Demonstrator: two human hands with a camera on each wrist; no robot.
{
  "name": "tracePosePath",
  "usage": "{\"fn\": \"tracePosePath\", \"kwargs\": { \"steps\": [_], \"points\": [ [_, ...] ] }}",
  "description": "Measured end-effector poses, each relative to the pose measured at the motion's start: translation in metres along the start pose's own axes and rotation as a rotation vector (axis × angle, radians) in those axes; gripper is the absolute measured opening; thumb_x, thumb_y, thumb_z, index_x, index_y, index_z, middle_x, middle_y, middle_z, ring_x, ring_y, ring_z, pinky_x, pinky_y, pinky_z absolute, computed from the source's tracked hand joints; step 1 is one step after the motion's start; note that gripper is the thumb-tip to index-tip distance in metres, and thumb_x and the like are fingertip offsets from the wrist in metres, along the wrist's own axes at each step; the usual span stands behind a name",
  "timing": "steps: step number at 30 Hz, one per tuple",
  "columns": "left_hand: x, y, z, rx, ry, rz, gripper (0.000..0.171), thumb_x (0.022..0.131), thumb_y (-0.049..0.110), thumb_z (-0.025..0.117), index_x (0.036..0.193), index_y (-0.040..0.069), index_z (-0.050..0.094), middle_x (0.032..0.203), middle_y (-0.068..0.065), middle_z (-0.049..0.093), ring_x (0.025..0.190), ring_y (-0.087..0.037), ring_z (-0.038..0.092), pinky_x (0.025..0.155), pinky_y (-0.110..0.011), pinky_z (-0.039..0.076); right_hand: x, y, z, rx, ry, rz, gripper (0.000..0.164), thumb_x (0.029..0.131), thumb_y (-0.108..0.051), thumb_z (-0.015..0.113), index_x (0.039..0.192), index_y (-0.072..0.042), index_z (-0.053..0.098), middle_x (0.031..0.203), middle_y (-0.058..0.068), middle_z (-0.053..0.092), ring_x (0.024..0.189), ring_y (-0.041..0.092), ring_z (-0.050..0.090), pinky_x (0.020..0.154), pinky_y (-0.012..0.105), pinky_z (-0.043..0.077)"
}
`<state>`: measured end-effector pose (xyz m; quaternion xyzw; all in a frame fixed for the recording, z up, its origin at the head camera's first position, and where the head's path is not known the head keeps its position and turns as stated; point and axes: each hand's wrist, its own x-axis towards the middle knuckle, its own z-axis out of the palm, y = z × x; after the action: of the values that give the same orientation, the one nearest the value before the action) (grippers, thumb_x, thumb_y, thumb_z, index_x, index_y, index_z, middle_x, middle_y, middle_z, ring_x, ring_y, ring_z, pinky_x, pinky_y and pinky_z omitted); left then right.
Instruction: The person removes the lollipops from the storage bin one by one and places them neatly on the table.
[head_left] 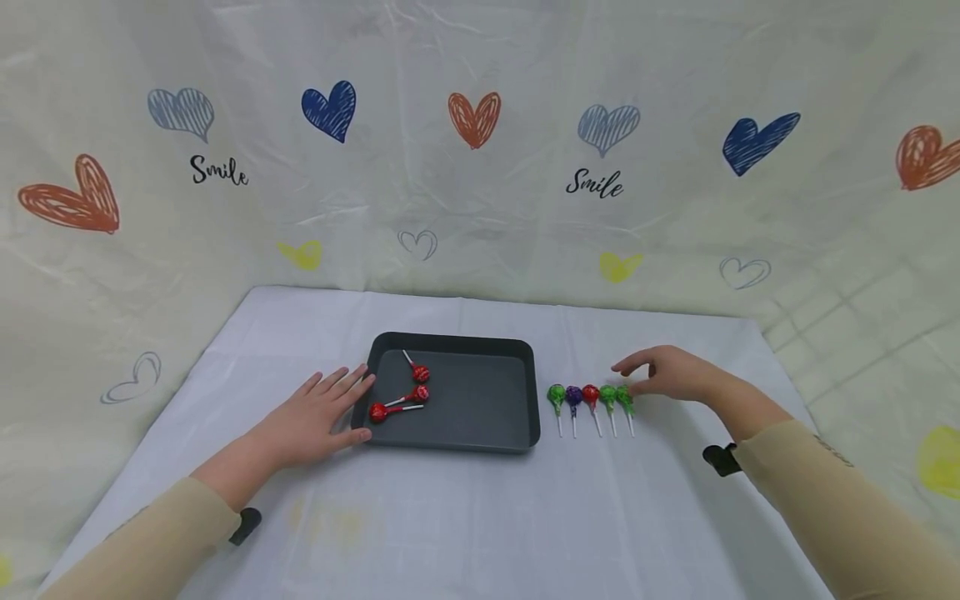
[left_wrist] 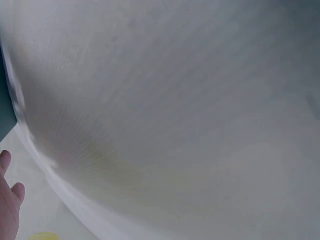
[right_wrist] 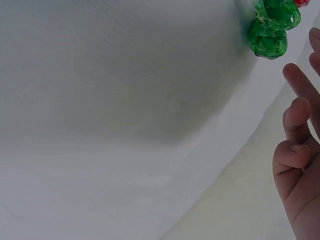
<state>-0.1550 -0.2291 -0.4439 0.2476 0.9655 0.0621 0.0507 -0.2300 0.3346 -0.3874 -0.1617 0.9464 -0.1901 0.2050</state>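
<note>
My left hand (head_left: pixel 311 417) lies with its fingers spread at the left edge of a dark grey baking tray (head_left: pixel 472 408); the fingertips and thumb reach its rim. In the left wrist view only part of that hand (left_wrist: pixel 7 210) shows. Three red lollipops (head_left: pixel 421 374) with white sticks lie in the tray's left part. To the right of the tray, several lollipops stand in a row, among them a purple one (head_left: pixel 574 396) and a red one (head_left: pixel 591 394). My right hand (head_left: pixel 675 375) hovers by the rightmost green lollipop (right_wrist: pixel 269 41), fingers bent, holding nothing.
A white cloth covers the table (head_left: pixel 450 525). Behind and at both sides hangs a pale sheet (head_left: pixel 525 250) printed with hearts and "Smile". Dark wrist straps (head_left: pixel 722 460) show at both sleeves.
</note>
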Motion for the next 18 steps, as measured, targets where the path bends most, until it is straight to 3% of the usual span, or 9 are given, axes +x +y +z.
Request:
{"fn": "tracePosePath", "kwargs": {
  "steps": [7,18],
  "points": [
    [0.0,0.004,-0.006,-0.015,-0.014,-0.013,0.089,0.091,0.064,0.057,0.159,0.017,0.023,0.165,-0.007,0.018,0.149,-0.036,0.018,0.117,-0.062,0.012,0.005,-0.02,-0.004,0.007,-0.007,-0.044,0.038,0.092,-0.026,0.072,0.128,-0.014,0.069,0.124,0.009,0.067,0.093,0.023,0.055,0.075,0.034,0.051],
    [0.0,0.006,-0.008,-0.017,-0.025,-0.015,0.089,0.091,0.065,0.056,0.159,0.017,0.023,0.165,-0.007,0.018,0.149,-0.037,0.019,0.117,-0.062,0.012,0.027,-0.065,-0.007,-0.031,-0.032,-0.14,0.036,0.091,-0.028,0.074,0.125,-0.017,0.071,0.123,0.006,0.068,0.095,0.021,0.06,0.079,0.034,0.052]
  ]
}}
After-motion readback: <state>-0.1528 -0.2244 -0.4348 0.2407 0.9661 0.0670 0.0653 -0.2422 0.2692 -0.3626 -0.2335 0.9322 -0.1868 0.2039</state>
